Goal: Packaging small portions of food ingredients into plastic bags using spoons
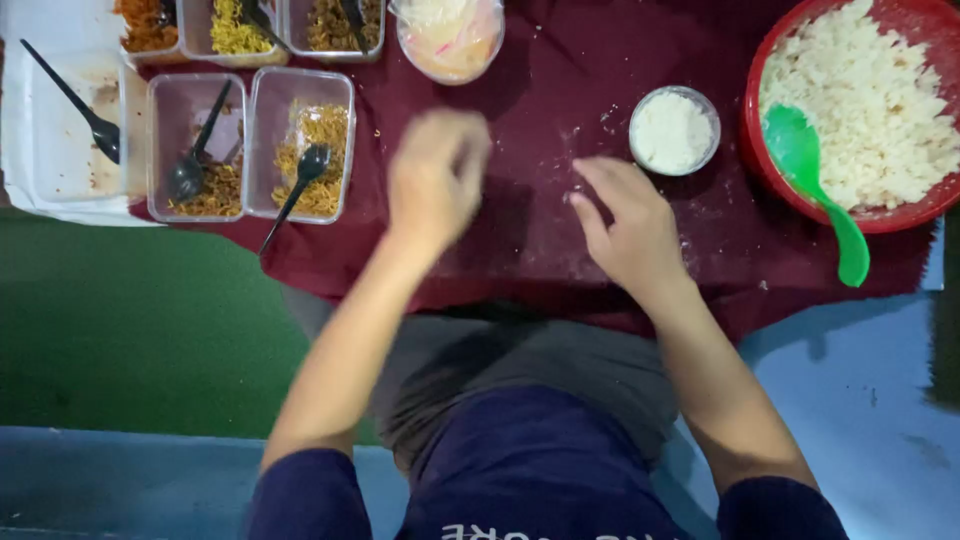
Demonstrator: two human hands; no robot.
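Two hands show in the head view, over a desk (560, 90) with a dark red cloth. The left hand (437, 178) is blurry, so I cannot tell if it is open or shut, or if it holds anything. The right hand (628, 225) rests on the cloth with loose fingers and holds nothing. Just past its fingertips sits one small round cup of rice (673, 130).

One big red bowl of rice (905, 15) is on the right, cut off at the edge. One green spoon (815, 180) leans over its rim.

On the left are two clear boxes of fried noodles (300, 140), each with a black spoon (300, 185). A third black spoon lies in a white tray (50, 150), partly cut off. Three more boxes at the top are cut off. One clear round tub (450, 40) is beside them, and its food is hard to make out.
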